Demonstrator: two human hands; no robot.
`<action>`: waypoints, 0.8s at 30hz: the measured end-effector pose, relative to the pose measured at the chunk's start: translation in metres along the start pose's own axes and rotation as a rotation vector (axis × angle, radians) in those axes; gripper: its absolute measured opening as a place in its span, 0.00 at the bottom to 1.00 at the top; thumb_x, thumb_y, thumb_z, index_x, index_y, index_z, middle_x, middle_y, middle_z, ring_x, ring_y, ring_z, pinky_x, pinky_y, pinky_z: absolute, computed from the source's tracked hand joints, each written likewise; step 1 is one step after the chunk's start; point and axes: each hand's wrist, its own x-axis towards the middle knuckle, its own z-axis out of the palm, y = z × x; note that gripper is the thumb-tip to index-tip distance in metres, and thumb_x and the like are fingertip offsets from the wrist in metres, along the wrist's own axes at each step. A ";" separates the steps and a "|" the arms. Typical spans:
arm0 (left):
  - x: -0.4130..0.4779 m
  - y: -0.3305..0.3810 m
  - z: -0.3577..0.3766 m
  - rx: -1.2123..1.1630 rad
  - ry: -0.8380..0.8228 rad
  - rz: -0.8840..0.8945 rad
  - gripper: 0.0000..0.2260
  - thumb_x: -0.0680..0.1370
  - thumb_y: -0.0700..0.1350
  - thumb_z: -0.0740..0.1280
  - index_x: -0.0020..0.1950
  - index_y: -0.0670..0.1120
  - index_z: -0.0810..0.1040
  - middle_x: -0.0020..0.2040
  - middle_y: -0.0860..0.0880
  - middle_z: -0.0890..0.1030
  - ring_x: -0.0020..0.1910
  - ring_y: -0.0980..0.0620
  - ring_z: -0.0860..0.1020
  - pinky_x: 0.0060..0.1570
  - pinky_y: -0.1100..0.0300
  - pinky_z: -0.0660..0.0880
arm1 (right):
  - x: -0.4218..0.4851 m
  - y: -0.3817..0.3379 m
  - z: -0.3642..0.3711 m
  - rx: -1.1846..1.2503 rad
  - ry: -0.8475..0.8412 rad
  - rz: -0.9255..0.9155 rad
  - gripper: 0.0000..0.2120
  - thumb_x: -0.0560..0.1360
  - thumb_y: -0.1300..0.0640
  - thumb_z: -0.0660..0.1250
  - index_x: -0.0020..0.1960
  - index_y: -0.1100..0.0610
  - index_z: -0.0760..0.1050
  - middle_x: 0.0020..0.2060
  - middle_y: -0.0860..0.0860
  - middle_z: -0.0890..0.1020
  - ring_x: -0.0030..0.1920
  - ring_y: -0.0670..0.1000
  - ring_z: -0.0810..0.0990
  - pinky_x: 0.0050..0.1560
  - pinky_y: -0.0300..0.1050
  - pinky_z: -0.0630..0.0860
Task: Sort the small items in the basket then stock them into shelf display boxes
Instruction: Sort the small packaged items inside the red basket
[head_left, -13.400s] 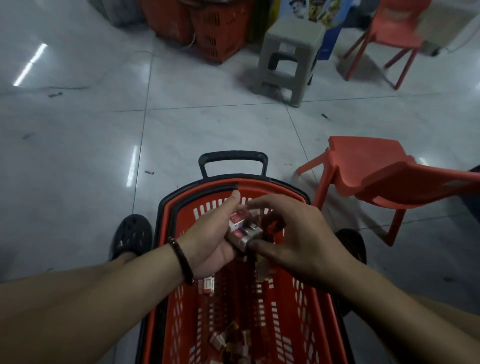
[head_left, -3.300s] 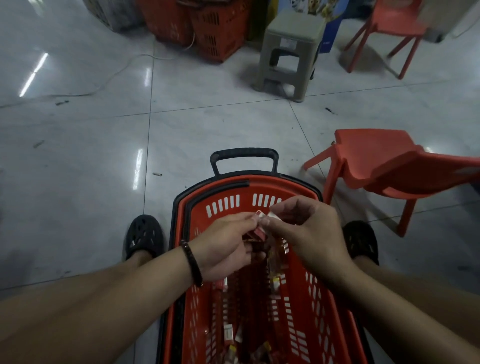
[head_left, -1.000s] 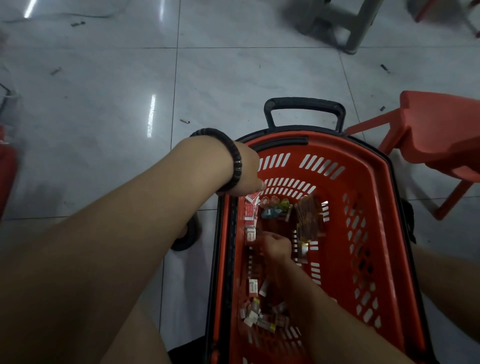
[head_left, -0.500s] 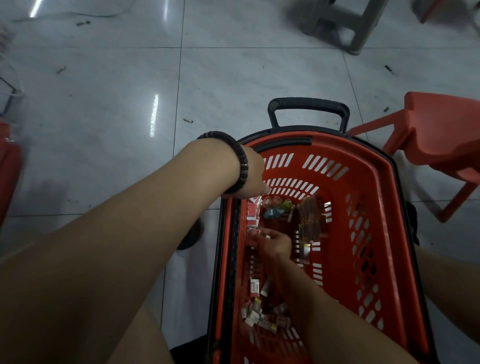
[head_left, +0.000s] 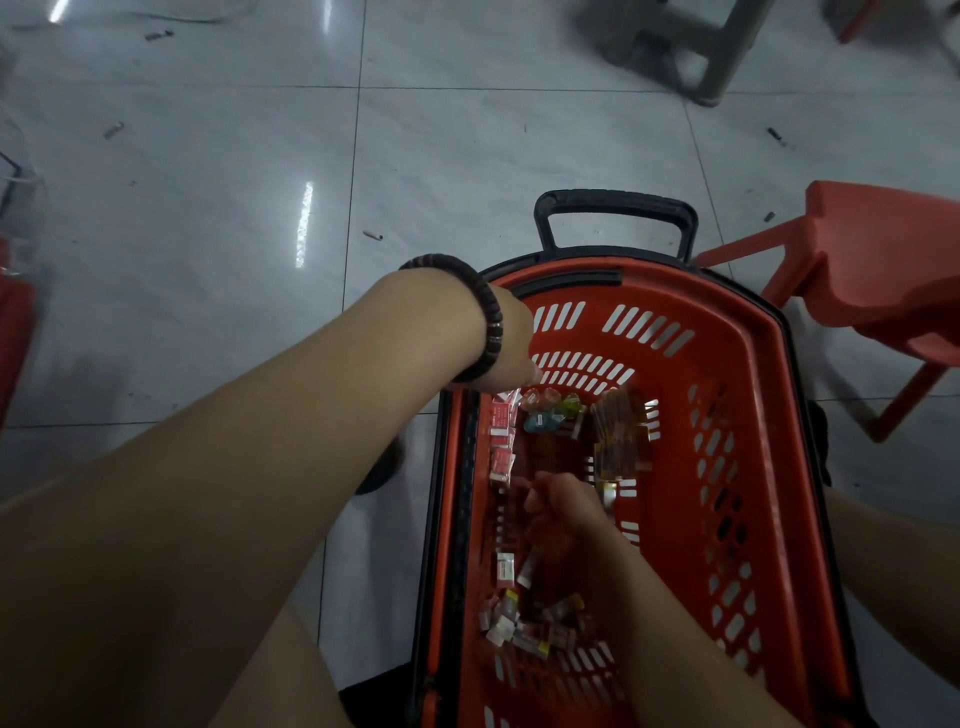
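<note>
A red shopping basket (head_left: 769, 338) stands on the floor between my feet. My left hand (head_left: 511, 343), a dark bead bracelet on the wrist, is at the basket's far left corner; its fingers are hidden. Red-and-white packets (head_left: 503, 436) lie in a row below it along the left wall. Beside them are coloured jelly cups (head_left: 545, 415) and a bundle of brown sticks (head_left: 618, 436). My right hand (head_left: 563, 512) is deep in the basket with curled fingers at the near end of that row; blur hides any pinch. Several mixed small packets (head_left: 524, 623) are heaped nearer me.
The basket's black pull handle (head_left: 615, 202) sticks out at its far end. A red plastic chair (head_left: 883, 260) lies close on the right. A grey stool (head_left: 691, 47) stands further off. My black shoe (head_left: 384, 462) is left of the basket, on grey floor tiles.
Since the oldest frames both hands dropped from above the basket: the right reached inside, the left went to the far left corner. Over the last second neither hand has shifted much.
</note>
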 end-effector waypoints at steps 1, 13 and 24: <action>0.000 0.000 0.001 -0.002 -0.010 -0.002 0.21 0.87 0.58 0.56 0.69 0.44 0.75 0.52 0.50 0.78 0.52 0.52 0.77 0.48 0.59 0.71 | -0.004 -0.001 -0.003 0.024 -0.037 0.016 0.11 0.73 0.56 0.68 0.46 0.63 0.83 0.35 0.56 0.79 0.31 0.51 0.75 0.35 0.44 0.69; 0.010 0.016 0.032 -0.820 -0.370 -0.004 0.15 0.85 0.54 0.64 0.60 0.42 0.76 0.53 0.40 0.86 0.44 0.44 0.88 0.47 0.52 0.84 | -0.129 -0.090 0.004 0.348 -0.174 -0.641 0.18 0.85 0.64 0.58 0.72 0.54 0.74 0.58 0.54 0.88 0.60 0.53 0.87 0.61 0.56 0.81; 0.015 0.019 0.027 -1.046 -0.197 0.001 0.10 0.84 0.49 0.68 0.59 0.43 0.82 0.47 0.45 0.85 0.44 0.50 0.81 0.42 0.58 0.75 | -0.139 -0.105 -0.004 0.180 -0.191 -0.756 0.14 0.85 0.62 0.61 0.68 0.54 0.79 0.60 0.50 0.86 0.60 0.58 0.85 0.61 0.60 0.80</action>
